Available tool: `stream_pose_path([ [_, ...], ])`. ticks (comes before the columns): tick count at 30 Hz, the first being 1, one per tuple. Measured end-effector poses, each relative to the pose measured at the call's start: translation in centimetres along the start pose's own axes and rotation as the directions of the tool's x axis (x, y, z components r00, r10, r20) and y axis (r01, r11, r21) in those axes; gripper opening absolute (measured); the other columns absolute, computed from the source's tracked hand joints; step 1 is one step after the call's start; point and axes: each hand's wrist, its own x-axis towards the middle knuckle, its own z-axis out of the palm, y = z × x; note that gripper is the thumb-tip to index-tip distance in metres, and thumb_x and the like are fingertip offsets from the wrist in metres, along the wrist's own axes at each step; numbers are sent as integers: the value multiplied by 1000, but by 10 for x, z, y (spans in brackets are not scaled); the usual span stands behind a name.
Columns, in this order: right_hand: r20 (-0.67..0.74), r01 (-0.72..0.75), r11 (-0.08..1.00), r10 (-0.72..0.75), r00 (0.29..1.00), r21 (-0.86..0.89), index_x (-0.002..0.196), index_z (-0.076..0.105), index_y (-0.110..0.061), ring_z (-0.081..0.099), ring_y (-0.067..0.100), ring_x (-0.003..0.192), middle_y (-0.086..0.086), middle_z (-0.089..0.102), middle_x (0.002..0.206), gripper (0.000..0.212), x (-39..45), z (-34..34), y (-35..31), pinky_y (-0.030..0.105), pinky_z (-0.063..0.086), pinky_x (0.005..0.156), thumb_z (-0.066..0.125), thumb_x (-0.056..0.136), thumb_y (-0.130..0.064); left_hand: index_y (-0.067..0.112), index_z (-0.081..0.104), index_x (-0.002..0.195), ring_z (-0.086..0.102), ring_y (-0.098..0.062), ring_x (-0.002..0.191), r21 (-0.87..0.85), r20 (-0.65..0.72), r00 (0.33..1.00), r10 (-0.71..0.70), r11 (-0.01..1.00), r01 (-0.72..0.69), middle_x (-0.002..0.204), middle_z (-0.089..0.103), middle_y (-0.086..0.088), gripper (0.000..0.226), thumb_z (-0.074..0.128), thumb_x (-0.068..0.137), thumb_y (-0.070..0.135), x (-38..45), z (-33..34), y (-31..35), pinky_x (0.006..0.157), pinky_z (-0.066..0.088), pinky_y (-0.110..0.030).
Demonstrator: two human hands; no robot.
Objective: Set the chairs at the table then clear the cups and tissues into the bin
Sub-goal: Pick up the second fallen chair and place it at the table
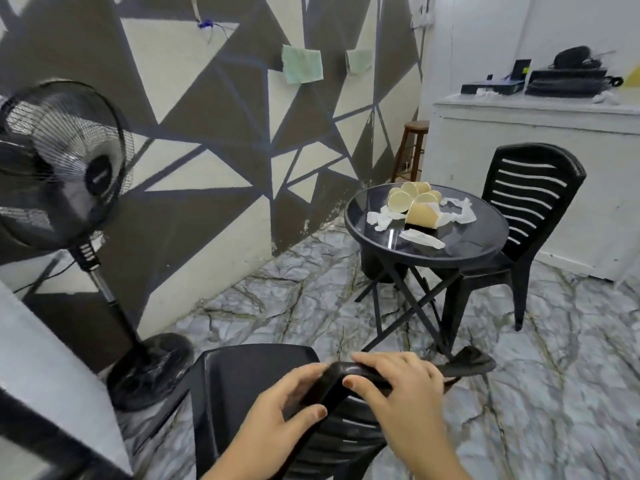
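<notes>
The person is standing behind a black moulded-plastic slatted chair at the six o'clock edge of the view, and both hands are wrapping over the curved top rail of its backrest. The left hand is curling around the rail's left corner with the thumb pressing the near face, and the right hand is lying over the top with its fingers folding down the far side; both are gripping the chair, probably because the top rail is the easiest place to lift or drag it from. The seat is pointing away toward the round black glass-topped folding table, which is standing well apart at about one o'clock, so this chair is not yet sitting at the table. A second black slatted plastic chair is already sitting tucked against the table's far right side, at roughly two o'clock. On the tabletop a cluster of pale yellow paper cups is lying tipped together, with crumpled white tissues scattered around and touching them, waiting for the clearing step. A dark round shape under the table may be the bin, but I cannot tell. A black pedestal fan is standing at nine o'clock, just beside the held chair's left side, so the chair's path will likely need to be keeping right of its base.
</notes>
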Motion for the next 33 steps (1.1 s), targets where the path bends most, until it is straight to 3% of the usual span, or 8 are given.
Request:
stream_pose_path([
  [3, 181, 77, 994, -91, 979, 83, 102, 64, -43, 39, -23, 95, -46, 47, 86, 43, -10, -1, -23, 16, 24, 93, 40, 74, -65, 47, 61, 109, 52, 9, 108, 21, -88, 996, -3, 1000, 5, 110, 60, 33, 47, 62, 86, 6, -27, -23, -6, 89, 41, -7],
  [7, 300, 158, 982, -181, 936, 100, 109, 65, -35, 54, -4, 101, -35, 56, 98, 26, -19, -3, -43, 31, 40, 96, 59, 85, -40, 55, 57, 105, 53, 9, 108, 36, -140, 990, -14, 999, 19, 109, 61, 28, 49, 60, 87, 9, -64, -55, -17, 90, 42, -9],
  [12, 423, 191, 968, -243, 873, 162, 102, 61, -50, 54, -13, 95, -45, 59, 86, 29, -32, -8, -52, 8, 38, 84, 67, 81, -31, 44, 62, 109, 53, 1, 112, -77, -247, 967, -56, 996, 38, 112, 61, 23, 45, 55, 89, 4, -117, -90, -32, 88, 43, -8],
  [16, 508, 188, 958, -275, 817, 215, 113, 60, -42, 52, -16, 99, -37, 58, 99, 32, -45, 3, -72, 4, 38, 83, 63, 84, -27, 49, 53, 118, 49, -2, 120, -84, -233, 972, -40, 996, 20, 124, 56, 21, 45, 67, 76, 48, -156, -113, -39, 100, 39, -27],
  [20, 552, 315, 927, -375, 745, 205, 121, 54, -43, 44, -23, 99, -41, 47, 107, 40, -59, 29, -104, 7, 39, 88, 49, 83, -52, 45, 57, 114, 53, -9, 115, -41, -338, 941, -14, 999, 0, 120, 56, 16, 64, 69, 57, 72, -186, -127, -42, 96, 42, -31],
  [25, 629, 380, 880, -471, 618, 286, 126, 49, -43, 46, -12, 109, -32, 54, 117, 69, -72, 56, -138, 13, 41, 92, 24, 69, -74, 40, 60, 108, 56, -12, 107, -29, -532, 847, -20, 1000, 6, 112, 59, 0, 65, 73, 51, 71, -217, -148, -67, 92, 45, -25],
  [29, 692, 383, 884, -454, 562, 269, 127, 48, -44, 48, -17, 94, -37, 54, 103, 49, -71, 68, -141, 12, 42, 83, 42, 82, -61, 40, 64, 97, 58, -8, 100, -71, -618, 783, -68, 997, 30, 104, 64, 7, 48, 74, 51, 52, -235, -169, -83, 87, 45, -27],
  [33, 724, 378, 882, -453, 520, 280, 127, 49, -40, 41, -25, 89, -44, 43, 94, 42, -70, 75, -136, 6, 33, 82, 49, 86, -52, 32, 66, 81, 59, -17, 86, -109, -689, 719, -94, 994, 26, 88, 67, 8, 36, 73, 48, 46, -248, -184, -100, 71, 48, -13],
])
